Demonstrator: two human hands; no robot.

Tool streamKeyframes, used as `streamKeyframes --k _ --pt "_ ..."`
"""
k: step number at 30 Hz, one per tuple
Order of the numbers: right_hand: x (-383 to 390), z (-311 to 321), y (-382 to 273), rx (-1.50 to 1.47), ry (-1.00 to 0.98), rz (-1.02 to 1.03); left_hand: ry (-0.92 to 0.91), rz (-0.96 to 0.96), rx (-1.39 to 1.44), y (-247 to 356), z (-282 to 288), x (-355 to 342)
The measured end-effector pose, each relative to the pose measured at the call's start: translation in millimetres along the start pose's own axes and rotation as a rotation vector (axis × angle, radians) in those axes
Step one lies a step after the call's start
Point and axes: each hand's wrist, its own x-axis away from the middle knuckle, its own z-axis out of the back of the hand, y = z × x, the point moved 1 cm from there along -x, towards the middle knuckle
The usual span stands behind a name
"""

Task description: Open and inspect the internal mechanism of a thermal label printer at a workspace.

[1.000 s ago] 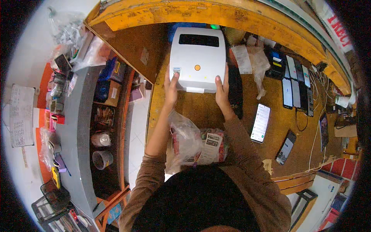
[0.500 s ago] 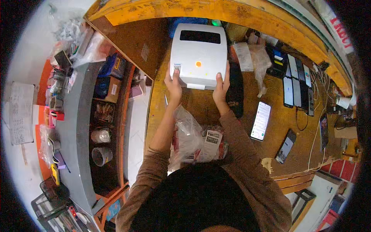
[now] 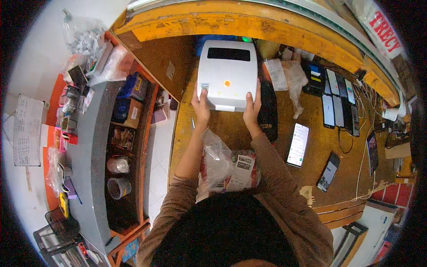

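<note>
"White plastic, that printer [image 3: 228, 71], with an orange button [image 3: 227, 83] on top and a dark window [image 3: 229, 54] toward its far end. Who's got it?"

"The person at the bench [image 3: 320, 142], with both hands. Left hand [image 3: 201, 107] on its left side, right hand [image 3: 252, 109] on its right, thumbs [image 3: 203, 95] over the near corners."

"And the fingers?"

"Holding the printer from either side. Some are hidden behind it, so I can't make out every one."

"Is it resting on the wood?"

"Can't tell. It's at the far part of the bench, just short of the yellow ledge [image 3: 240, 26]."

"What's nearer the person?"

"A clear bag [image 3: 215, 160] between the forearms, with a printed slip [image 3: 242, 172] beside it."

"Phones too?"

"Plenty. A lit phone [image 3: 298, 144] lies right of the right forearm, a darker phone [image 3: 328, 172] near it, and a cluster of phones [image 3: 339, 111] farther back."

"Left of the bench?"

"Grey shelf unit [image 3: 84, 178], with a tub [image 3: 119, 188] inside."
</note>
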Motion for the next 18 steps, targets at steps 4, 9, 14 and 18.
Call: streamKeyframes --k 4,9,14,18 --pt "1 5 10 0.059 0.029 -0.057 0.025 0.058 -0.01 2 -5 2" --pt "3 1 10 0.069 0.08 -0.059 0.019 0.015 0.038 4 -4 3" --pt "2 1 9 0.041 0.07 -0.032 0.034 0.0 0.046 -7 0 0" --pt "4 0 5 0.08 0.054 -0.029 0.026 0.046 0.004 -4 7 -1"
